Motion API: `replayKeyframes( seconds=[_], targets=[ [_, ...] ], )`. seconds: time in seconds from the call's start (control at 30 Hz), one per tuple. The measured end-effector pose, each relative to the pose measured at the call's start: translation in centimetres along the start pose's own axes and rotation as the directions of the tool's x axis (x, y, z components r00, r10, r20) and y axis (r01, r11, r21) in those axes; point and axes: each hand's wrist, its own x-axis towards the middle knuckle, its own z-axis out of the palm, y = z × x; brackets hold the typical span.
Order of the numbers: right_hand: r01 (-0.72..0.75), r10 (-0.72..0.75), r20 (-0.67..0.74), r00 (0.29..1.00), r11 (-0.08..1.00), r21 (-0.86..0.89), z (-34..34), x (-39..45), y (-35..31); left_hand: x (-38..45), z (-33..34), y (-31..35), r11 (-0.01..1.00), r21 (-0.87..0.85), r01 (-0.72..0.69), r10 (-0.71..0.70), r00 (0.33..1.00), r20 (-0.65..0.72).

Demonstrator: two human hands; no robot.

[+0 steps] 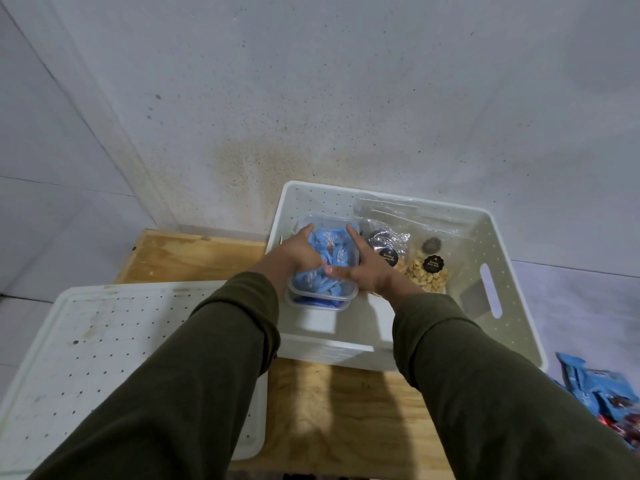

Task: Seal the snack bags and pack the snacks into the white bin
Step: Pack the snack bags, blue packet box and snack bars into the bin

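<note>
Head view: we lower a clear tub (322, 271) of blue snacks into the left side of the white bin (512, 327), left hand (300, 249) and right hand (363, 268) clasping its sides. Tilted, it could spill or crush the neighbouring snack bags (427, 271).

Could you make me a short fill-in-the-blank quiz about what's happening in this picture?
1. Both hands hold a clear container full of ____ wrappers.
2. The container sits inside the white ____.
3. The clear snack bags lie to the container's ____.
4. The sleeves are dark ____.

Missing words: blue; bin; right; green
</note>
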Motion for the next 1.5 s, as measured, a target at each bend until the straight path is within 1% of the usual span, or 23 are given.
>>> replayKeyframes(
  seconds=[0.1,0.17,0.27,0.37,0.5,0.6,0.7,0.8,0.93,1.03,1.17,1.33,1.4,1.5],
  targets=[
    [0.046,-0.045,-0.044,0.998,0.999,0.007,-0.8,-1.0,-1.0,-1.1,-0.7,1.2,0.999,0.033,-0.036,0.038,0.996,-0.076],
    [0.061,-0.062,-0.107,0.992,0.998,-0.017,-1.7,-3.0,-2.4,-2.2,-1.2,2.6,0.994,0.057,-0.092,0.098,0.989,-0.108],
    [0.090,-0.114,-0.219,0.969,0.989,-0.116,-4.1,-5.6,-3.5,-4.1,-1.6,5.0,0.979,0.066,-0.195,0.202,0.970,-0.134],
    [0.130,-0.197,-0.300,0.933,0.964,-0.231,-6.6,-8.3,-4.8,-6.2,-1.3,7.5,0.954,0.075,-0.291,0.299,0.945,-0.131],
    [0.143,-0.237,-0.349,0.907,0.951,-0.274,-11.0,-12.2,-5.3,-8.8,0.7,11.0,0.919,0.087,-0.385,0.392,0.916,-0.086],
    [0.148,-0.258,-0.364,0.895,0.941,-0.303,-14.5,-15.3,-4.3,-10.4,3.3,13.6,0.904,0.078,-0.421,0.427,0.901,-0.081],
    [0.162,-0.282,-0.371,0.885,0.932,-0.324,-17.7,-18.4,-2.5,-12.2,6.8,15.8,0.892,0.068,-0.447,0.452,0.888,-0.087],
    [0.162,-0.292,-0.359,0.886,0.922,-0.351,-20.7,-21.8,0.3,-14.1,11.2,17.5,0.892,0.018,-0.452,0.451,0.887,-0.104],
    [0.155,-0.290,-0.338,0.896,0.915,-0.373,-24.8,-26.0,4.6,-16.5,17.4,18.8,0.898,-0.021,-0.439,0.435,0.894,-0.109],
    [0.143,-0.268,-0.318,0.909,0.919,-0.368,-26.8,-28.6,7.7,-18.2,21.5,19.1,0.911,-0.018,-0.411,0.409,0.909,-0.076],
    [0.114,-0.231,-0.304,0.924,0.926,-0.359,-28.0,-31.3,11.7,-20.1,26.0,18.3,0.916,0.041,-0.399,0.401,0.915,-0.053],
    [0.065,-0.230,-0.303,0.925,0.881,-0.468,-28.1,-33.9,17.5,-21.5,30.5,16.4,0.884,0.073,-0.461,0.465,0.884,-0.052],
    [0.022,-0.208,-0.330,0.921,0.872,-0.489,-27.5,-35.2,20.2,-22.1,32.5,15.2,0.875,0.093,-0.474,0.481,0.874,-0.065],
    [-0.066,-0.167,-0.376,0.911,0.843,-0.534,-26.2,-37.2,24.2,-22.9,35.7,13.4,0.854,0.236,-0.463,0.493,0.865,-0.089]
  ],
)
